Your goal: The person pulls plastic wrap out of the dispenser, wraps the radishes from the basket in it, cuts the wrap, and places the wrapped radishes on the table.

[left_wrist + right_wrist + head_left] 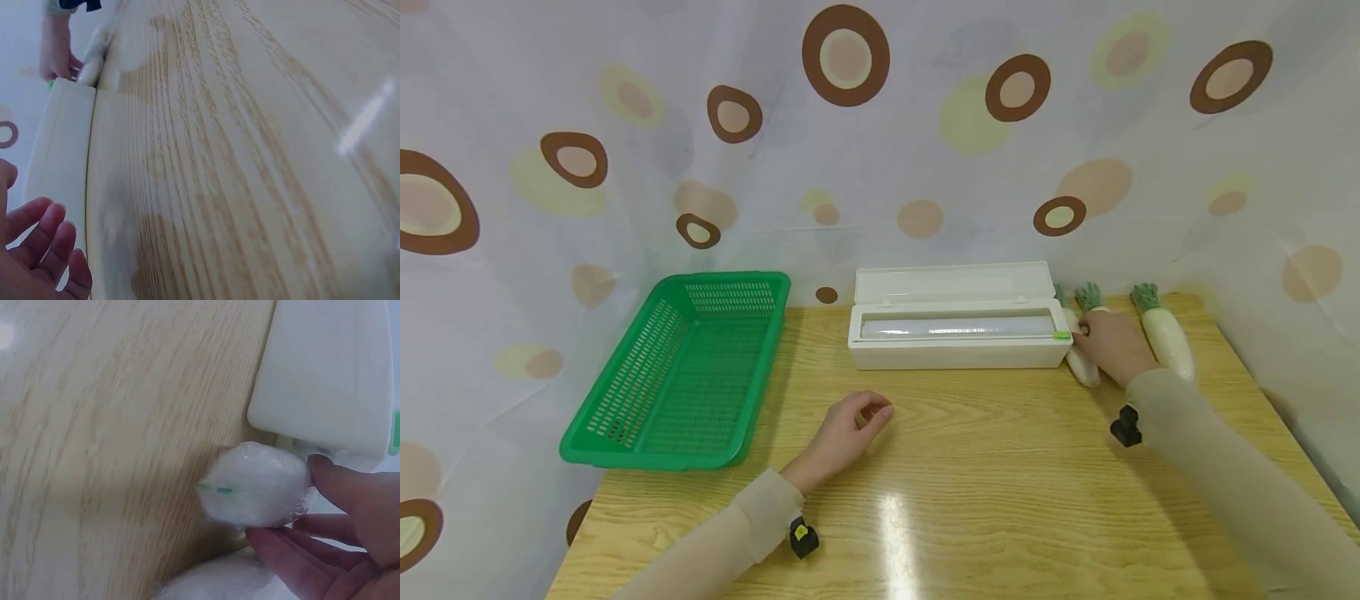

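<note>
My right hand (pixel 1112 342) is at the back right, beside the plastic-wrap box. In the right wrist view its thumb and fingers (pixel 281 553) pinch a white radish (pixel 256 484) from both sides, and clear film covers the radish. A second wrapped radish (pixel 222 578) lies just beside it. Farther right on the table is a third radish (pixel 1168 342) with a green top. My left hand (pixel 846 433) hovers over the front middle, holding nothing, with its fingers loosely bent. The white plastic-wrap box (pixel 958 357) has its lid raised, showing a roll of film (pixel 958 327).
A green plastic basket (pixel 741 417) with slotted sides sits at the left of the wooden table (pixel 970 475). Behind the table hangs a patterned sheet (pixel 925 167). The box has a small green slider (pixel 1062 335) at its right end.
</note>
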`<state>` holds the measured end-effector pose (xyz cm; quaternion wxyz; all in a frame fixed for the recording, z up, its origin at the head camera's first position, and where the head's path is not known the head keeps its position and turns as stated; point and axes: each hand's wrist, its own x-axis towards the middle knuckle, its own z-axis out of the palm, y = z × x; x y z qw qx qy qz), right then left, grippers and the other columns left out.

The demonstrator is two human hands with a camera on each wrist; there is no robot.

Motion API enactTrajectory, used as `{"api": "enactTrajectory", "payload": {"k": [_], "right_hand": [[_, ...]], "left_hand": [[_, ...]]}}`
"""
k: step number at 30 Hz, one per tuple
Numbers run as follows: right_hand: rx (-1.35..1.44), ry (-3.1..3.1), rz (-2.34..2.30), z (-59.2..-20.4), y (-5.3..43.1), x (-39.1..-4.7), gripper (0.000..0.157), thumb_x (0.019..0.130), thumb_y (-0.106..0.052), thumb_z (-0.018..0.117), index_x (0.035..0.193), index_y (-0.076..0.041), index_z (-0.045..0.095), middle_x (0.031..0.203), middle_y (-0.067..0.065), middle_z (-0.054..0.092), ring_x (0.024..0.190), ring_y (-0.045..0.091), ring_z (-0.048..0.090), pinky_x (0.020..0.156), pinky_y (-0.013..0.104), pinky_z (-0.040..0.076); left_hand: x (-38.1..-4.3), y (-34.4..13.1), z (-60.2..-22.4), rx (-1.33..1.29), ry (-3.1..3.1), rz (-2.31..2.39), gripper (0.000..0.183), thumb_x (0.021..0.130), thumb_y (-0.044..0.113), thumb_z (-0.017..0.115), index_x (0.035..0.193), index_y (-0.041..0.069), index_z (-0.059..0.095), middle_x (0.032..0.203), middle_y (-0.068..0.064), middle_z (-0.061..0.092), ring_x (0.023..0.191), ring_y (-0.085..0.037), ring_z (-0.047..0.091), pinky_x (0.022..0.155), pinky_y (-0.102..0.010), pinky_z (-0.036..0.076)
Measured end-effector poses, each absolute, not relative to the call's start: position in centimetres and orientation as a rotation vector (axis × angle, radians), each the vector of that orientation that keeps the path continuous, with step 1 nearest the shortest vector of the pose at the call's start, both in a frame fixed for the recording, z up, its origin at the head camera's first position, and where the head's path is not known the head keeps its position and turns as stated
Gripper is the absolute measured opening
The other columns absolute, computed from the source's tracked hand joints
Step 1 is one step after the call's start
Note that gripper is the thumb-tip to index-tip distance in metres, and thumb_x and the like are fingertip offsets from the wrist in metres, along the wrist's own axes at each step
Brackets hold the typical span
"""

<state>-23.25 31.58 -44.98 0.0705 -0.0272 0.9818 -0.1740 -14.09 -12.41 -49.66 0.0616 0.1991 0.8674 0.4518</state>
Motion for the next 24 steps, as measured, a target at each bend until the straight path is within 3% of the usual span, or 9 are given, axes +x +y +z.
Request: {"api": "enactTrajectory", "payload": {"k": [4, 8, 17, 24], "right_hand": [[-0.113, 2.976, -0.529, -45.3, 31.7, -23.3, 0.03, 0.106, -0.017, 0.057, 0.106, 0.013, 0.064, 0.095, 0.026, 0.065, 0.083, 0.037, 0.059, 0.076, 0.052, 0.048], [-0.126, 2.975, -0.571, -45.4, 31.9, -23.3, 0.035, 0.106, -0.018, 0.057, 0.118, 0.015, 0.062, 0.105, 0.031, 0.067, 0.091, 0.041, 0.063, 0.08, 0.055, 0.051], [-0.126, 2.944, -0.612, -44.9, 31.7, -23.1, 0.044, 0.107, -0.019, 0.054, 0.129, 0.019, 0.057, 0.112, 0.034, 0.065, 0.097, 0.044, 0.064, 0.084, 0.058, 0.052], [-0.128, 2.979, -0.701, -44.1, 32.4, -22.0, 0.05, 0.11, -0.026, 0.048, 0.133, 0.018, 0.055, 0.114, 0.035, 0.066, 0.094, 0.044, 0.066, 0.08, 0.057, 0.054]], "left_hand": [[-14.1, -12.5, -49.6, 0.596, 2.624, 1.357, 0.023, 0.108, 0.027, 0.059, 0.117, 0.01, 0.072, 0.096, 0.003, 0.066, 0.084, -0.012, 0.058, 0.074, -0.028, 0.051], [-14.0, -12.6, -49.5, 0.578, 2.61, 1.357, 0.026, 0.109, 0.03, 0.058, 0.118, 0.01, 0.072, 0.095, 0.004, 0.065, 0.083, -0.012, 0.057, 0.072, -0.027, 0.05], [-14.4, -12.6, -49.9, 0.583, 2.622, 1.352, 0.028, 0.109, 0.03, 0.057, 0.118, 0.008, 0.072, 0.094, 0.004, 0.065, 0.082, -0.012, 0.057, 0.072, -0.028, 0.051], [-14.2, -12.7, -49.7, 0.579, 2.621, 1.377, 0.029, 0.11, 0.028, 0.056, 0.119, 0.005, 0.071, 0.098, 0.001, 0.066, 0.084, -0.013, 0.058, 0.074, -0.028, 0.051]]}}
